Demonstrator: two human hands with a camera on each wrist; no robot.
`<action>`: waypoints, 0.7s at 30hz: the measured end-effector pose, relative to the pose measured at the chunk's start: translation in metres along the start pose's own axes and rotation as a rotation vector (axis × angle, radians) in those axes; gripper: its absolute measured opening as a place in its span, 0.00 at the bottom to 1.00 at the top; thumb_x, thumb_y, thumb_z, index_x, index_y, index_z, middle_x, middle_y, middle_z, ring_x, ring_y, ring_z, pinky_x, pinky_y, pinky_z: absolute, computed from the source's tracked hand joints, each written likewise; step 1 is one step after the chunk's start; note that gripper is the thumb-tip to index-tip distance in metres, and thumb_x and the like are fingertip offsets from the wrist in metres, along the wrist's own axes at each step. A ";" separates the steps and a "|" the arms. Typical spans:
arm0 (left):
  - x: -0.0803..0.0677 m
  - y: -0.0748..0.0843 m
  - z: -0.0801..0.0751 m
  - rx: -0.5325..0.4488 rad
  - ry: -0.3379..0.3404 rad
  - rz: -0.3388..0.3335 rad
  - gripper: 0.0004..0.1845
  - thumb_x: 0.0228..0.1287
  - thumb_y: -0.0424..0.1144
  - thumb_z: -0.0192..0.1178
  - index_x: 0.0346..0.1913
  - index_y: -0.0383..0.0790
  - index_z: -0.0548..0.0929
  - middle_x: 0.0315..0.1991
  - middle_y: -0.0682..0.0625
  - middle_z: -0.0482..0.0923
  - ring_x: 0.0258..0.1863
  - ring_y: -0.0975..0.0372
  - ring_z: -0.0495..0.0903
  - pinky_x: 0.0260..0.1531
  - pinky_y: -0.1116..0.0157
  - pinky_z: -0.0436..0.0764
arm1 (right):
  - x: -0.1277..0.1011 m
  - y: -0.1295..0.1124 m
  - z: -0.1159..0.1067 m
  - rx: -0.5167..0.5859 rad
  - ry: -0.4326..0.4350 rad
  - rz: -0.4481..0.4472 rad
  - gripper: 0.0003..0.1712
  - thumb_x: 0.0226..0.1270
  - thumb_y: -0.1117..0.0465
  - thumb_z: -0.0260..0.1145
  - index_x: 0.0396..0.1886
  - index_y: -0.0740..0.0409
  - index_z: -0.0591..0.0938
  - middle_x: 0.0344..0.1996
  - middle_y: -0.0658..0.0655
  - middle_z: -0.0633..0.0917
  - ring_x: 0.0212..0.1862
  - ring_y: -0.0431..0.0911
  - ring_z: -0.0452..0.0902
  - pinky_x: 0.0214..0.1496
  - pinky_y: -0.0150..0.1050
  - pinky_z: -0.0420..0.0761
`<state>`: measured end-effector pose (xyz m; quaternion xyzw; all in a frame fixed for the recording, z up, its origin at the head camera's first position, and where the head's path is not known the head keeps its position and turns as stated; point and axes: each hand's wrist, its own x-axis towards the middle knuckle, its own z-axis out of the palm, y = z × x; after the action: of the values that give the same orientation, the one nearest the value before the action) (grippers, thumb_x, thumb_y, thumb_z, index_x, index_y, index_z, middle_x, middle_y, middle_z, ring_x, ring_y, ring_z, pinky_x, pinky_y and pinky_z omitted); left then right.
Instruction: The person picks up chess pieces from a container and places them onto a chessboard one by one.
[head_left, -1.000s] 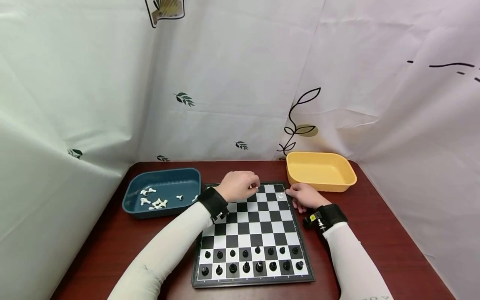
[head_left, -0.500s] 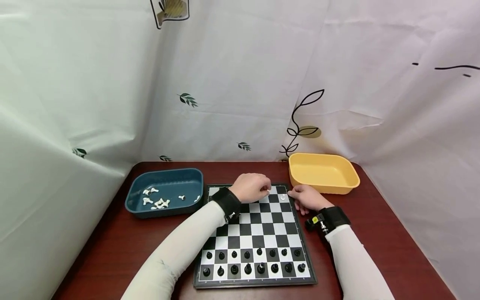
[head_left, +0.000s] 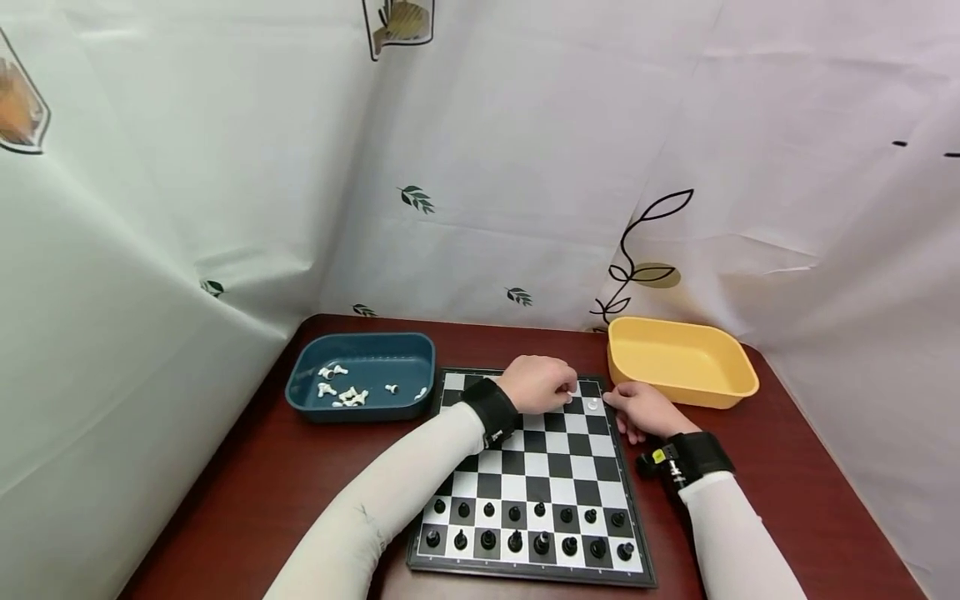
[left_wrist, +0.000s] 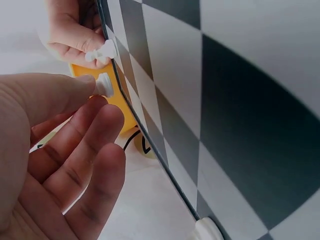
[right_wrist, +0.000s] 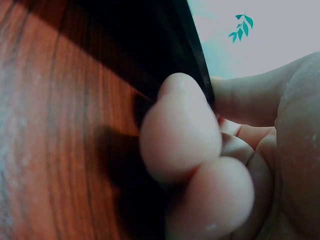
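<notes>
Head view: the left hand (head_left: pixel 537 384) reaches across to the far side of the chessboard (head_left: pixel 536 463), and the right hand (head_left: pixel 647 408) is at the board's right edge. Seen from the left wrist, the left thumb and fingers are pressed together on a small white chess piece (left_wrist: pixel 104 85), with the other fingers loosely bent. It sits right by the board's surface, though from this angle I can't tell whether it touches. The right hand grips the board's rim, thumb on one side and curled fingers on the other. Just beside that thumb, another white piece (head_left: pixel 592 405) stands near the far right corner.

Two rows of black pieces (head_left: pixel 515 542) line the near side. More white pieces (head_left: pixel 351 397) lie in a blue tray (head_left: pixel 405 367) on the left; a yellow tray (head_left: pixel 678 362) is at the right. All rest on a reddish-brown table (head_left: pixel 262 475).
</notes>
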<state>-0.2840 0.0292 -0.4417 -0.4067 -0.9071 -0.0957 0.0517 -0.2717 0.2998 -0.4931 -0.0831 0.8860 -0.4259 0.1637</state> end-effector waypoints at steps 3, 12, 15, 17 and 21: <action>0.004 0.002 0.004 0.005 -0.001 0.001 0.03 0.77 0.44 0.72 0.48 0.56 0.93 0.43 0.64 0.87 0.38 0.72 0.81 0.38 0.69 0.79 | -0.002 0.002 -0.002 0.003 0.006 -0.001 0.21 0.91 0.53 0.58 0.35 0.61 0.79 0.20 0.57 0.83 0.16 0.49 0.79 0.20 0.40 0.76; 0.008 0.006 0.004 -0.025 -0.040 -0.001 0.02 0.78 0.44 0.71 0.46 0.56 0.93 0.40 0.63 0.86 0.37 0.70 0.80 0.35 0.68 0.78 | -0.001 0.000 -0.001 0.003 0.001 -0.006 0.20 0.90 0.54 0.58 0.34 0.61 0.79 0.20 0.57 0.82 0.16 0.48 0.79 0.20 0.40 0.77; 0.009 0.006 0.006 -0.024 -0.050 0.002 0.02 0.78 0.44 0.71 0.46 0.56 0.93 0.40 0.63 0.86 0.37 0.70 0.81 0.35 0.68 0.78 | -0.002 0.000 -0.001 0.004 0.002 -0.004 0.20 0.90 0.53 0.58 0.34 0.61 0.79 0.20 0.57 0.82 0.15 0.48 0.78 0.19 0.40 0.76; 0.010 0.006 0.009 -0.020 -0.058 0.004 0.02 0.78 0.45 0.71 0.47 0.56 0.93 0.41 0.63 0.87 0.38 0.70 0.81 0.36 0.67 0.79 | -0.002 -0.001 -0.001 0.003 0.003 0.000 0.21 0.90 0.53 0.59 0.34 0.61 0.79 0.20 0.57 0.82 0.15 0.48 0.78 0.19 0.40 0.76; 0.012 0.005 0.014 0.001 -0.069 0.007 0.03 0.78 0.45 0.72 0.47 0.56 0.93 0.42 0.64 0.87 0.39 0.70 0.82 0.38 0.66 0.80 | -0.001 0.000 0.000 0.001 0.004 0.001 0.21 0.90 0.53 0.59 0.34 0.60 0.79 0.20 0.57 0.83 0.15 0.48 0.78 0.19 0.40 0.76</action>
<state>-0.2882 0.0443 -0.4522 -0.4128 -0.9069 -0.0813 0.0210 -0.2709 0.3005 -0.4931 -0.0817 0.8861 -0.4265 0.1622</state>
